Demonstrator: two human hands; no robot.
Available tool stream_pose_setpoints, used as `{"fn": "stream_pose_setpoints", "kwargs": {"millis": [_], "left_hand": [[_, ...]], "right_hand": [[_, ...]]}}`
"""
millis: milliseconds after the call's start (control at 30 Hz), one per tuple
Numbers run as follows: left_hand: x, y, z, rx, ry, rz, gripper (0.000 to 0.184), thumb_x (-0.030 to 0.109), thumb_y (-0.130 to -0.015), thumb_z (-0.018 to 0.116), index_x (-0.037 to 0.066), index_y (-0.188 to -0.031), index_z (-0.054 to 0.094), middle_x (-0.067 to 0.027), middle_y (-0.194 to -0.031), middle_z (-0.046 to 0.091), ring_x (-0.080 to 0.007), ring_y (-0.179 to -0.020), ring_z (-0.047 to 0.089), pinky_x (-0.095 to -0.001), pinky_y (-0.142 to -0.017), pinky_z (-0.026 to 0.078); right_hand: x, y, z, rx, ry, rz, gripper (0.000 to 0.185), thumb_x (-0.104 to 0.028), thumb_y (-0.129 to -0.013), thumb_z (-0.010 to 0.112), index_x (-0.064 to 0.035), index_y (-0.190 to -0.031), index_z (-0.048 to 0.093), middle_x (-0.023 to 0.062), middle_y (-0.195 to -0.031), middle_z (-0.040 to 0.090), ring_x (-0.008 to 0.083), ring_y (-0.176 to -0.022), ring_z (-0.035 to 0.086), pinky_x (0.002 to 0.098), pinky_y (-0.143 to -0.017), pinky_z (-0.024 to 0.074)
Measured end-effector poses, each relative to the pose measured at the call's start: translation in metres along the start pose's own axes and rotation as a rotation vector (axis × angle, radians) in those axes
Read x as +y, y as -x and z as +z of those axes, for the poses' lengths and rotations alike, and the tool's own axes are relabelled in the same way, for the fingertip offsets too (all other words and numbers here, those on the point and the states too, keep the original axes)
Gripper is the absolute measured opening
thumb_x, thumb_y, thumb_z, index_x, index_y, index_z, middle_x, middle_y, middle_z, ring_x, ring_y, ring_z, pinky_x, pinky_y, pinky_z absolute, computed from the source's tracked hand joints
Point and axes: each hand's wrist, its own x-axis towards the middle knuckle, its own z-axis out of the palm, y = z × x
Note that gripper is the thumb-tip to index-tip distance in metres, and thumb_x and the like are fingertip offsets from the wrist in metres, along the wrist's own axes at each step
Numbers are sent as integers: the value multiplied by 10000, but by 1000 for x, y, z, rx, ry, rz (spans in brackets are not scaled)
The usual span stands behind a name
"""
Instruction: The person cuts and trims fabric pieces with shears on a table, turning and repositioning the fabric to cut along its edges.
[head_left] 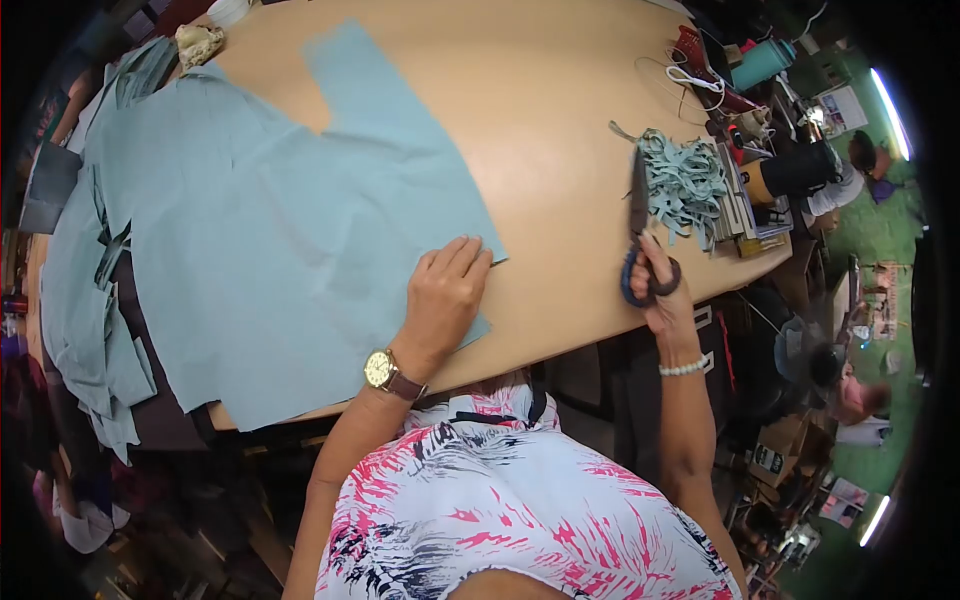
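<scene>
A large cut piece of pale blue-green fabric [270, 230] lies spread over the left and middle of the table. My left hand [447, 290] is closed at the fabric's right edge, its fingers together and its thumb hidden. In my right hand [663, 285] is a pair of scissors [638, 215] with dark blades and blue handles. The blades look closed and point away from me, apart from the fabric. Just right of the blades sits a heap of narrow blue-green fabric strips [685, 185].
More blue-green fabric [75, 310] hangs over the table's left end. Stacked books or pads [738, 195], a black cylinder [805, 168], a teal bottle [763, 65] and a red basket [690, 48] crowd the right end. The wooden table [560, 130] has its near edge at my body.
</scene>
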Motion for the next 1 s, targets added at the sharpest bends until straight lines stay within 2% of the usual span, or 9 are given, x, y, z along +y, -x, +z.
{"fn": "stream_pose_setpoints", "kwargs": {"millis": [100,167,233,333,433,533,733,1000], "left_hand": [[1,1,-2,-14,7,-5,227,54,-708,608,39,-934,613,-94,-1012,604,-247,-956,573,-355,-761,455],[1,0,-4,-22,18,-6,226,57,-703,606,41,-929,612,-90,-1004,604,-246,-950,574,-357,-763,456],[2,-2,-5,-11,17,1,230,57,-694,605,42,-924,611,-86,-996,605,-245,-943,576,-355,-761,458],[3,-3,-2,3,23,17,232,55,-683,603,43,-914,611,-79,-988,608,-243,-932,580,-350,-758,462],[5,-2,-2,4,20,46,226,55,-677,600,46,-903,613,-75,-979,613,-236,-921,585,-342,-752,466],[11,0,-3,-11,16,63,216,60,-677,597,50,-892,617,-72,-968,619,-228,-914,589,-335,-748,468],[13,4,-5,-19,8,57,202,68,-679,599,47,-879,624,-75,-957,625,-223,-907,591,-330,-742,468],[15,6,-4,-25,20,49,200,67,-679,600,38,-875,630,-80,-953,625,-225,-901,592,-330,-732,467]], "right_hand": [[0,41,-11,-41,278,-84,307,-312,-823,598,-71,-667,489,-21,-547,434,65,-394,404,195,-385,310],[16,68,-21,-177,273,-53,268,-256,-815,581,-25,-696,515,0,-540,447,89,-393,439,213,-376,335],[14,92,-10,-316,390,111,242,-215,-775,599,17,-740,543,23,-541,492,100,-430,498,213,-387,370],[22,115,2,-396,460,294,184,-149,-734,661,-17,-714,534,19,-551,511,79,-447,495,201,-415,374],[34,120,0,-507,570,306,222,-171,-727,691,-33,-696,519,8,-549,510,66,-475,488,196,-437,372],[45,116,3,-539,583,230,259,-189,-719,710,-34,-701,504,6,-559,509,60,-504,485,200,-462,378],[54,113,22,-513,461,224,252,-188,-727,684,-26,-724,491,15,-592,514,71,-523,499,215,-493,406],[55,111,32,-457,468,214,229,-185,-718,659,-36,-712,485,24,-591,520,80,-525,514,218,-495,414]]}}
